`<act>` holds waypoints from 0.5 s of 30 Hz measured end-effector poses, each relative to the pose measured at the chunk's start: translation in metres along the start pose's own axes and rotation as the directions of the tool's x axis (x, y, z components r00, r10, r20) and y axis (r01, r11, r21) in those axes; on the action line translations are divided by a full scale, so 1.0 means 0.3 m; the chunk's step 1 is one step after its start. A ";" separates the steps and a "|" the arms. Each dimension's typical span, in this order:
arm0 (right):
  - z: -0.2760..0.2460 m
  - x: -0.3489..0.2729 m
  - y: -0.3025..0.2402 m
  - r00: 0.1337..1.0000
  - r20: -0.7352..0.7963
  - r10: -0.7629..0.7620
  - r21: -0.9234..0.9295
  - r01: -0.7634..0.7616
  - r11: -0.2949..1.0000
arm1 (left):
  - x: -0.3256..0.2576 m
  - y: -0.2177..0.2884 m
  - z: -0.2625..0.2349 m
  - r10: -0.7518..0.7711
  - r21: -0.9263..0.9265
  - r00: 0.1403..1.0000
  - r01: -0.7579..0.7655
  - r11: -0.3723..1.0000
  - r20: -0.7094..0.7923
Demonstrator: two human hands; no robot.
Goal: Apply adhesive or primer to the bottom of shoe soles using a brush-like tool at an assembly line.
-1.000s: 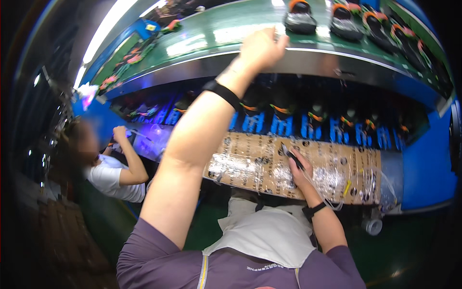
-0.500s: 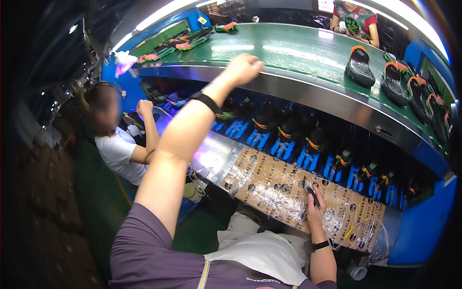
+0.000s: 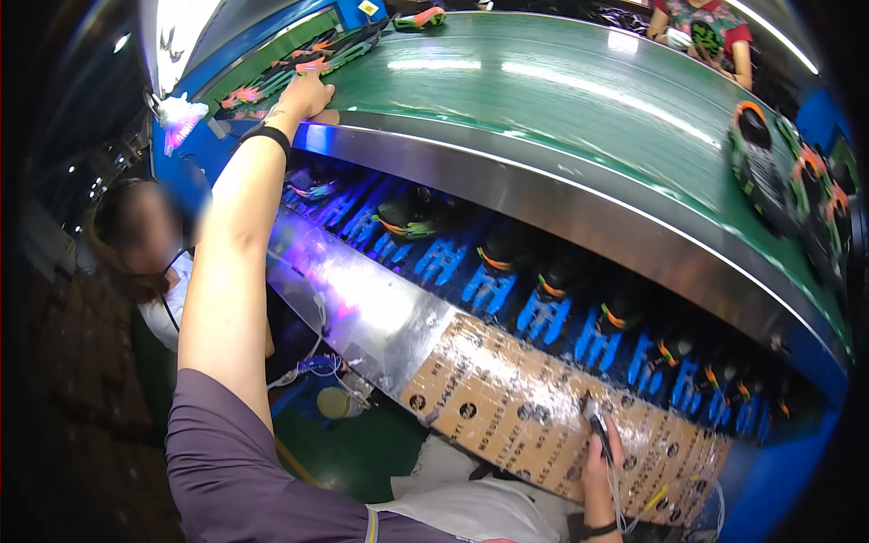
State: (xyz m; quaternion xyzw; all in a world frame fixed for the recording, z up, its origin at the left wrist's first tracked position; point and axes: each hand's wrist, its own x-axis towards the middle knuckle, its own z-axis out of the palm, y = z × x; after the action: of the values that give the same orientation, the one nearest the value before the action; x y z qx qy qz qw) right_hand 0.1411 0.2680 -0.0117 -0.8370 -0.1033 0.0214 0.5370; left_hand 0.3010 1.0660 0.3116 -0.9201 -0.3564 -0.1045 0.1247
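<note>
My left arm stretches far out to the upper left. At its end my left hand is at the near edge of a row of black, green and orange-pink shoes on the green conveyor belt. Its fingertips are against the nearest shoe, but the hand itself hides how they are bent. Low on the right, my right hand is closed around a black pen-like tool, tip pointing up and away. A thin pale cord trails from the tool. This hand is just over the cardboard-covered worktop.
Under the belt, several dark shoes sit on blue racks. More shoes lie on the belt at right. A seated person is at left, another person beyond the belt. A lamp glows at upper left.
My left hand has moved left along the belt's edge to the row of shoes. The view has shifted left. My right hand keeps hold of the tool over the worktop.
</note>
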 end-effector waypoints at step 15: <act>-0.009 -0.054 0.041 0.947 0.154 0.283 0.002 -0.286 0.958 | 0.292 -0.106 0.115 0.057 0.463 0.993 -0.001 0.886 -0.107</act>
State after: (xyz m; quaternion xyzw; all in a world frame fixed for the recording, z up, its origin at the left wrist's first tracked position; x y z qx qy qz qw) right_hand 0.1275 0.2575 -0.0228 -0.8325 -0.0220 0.1639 0.5288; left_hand 0.3463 1.1544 0.3085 -0.8615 -0.3491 -0.0686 0.3623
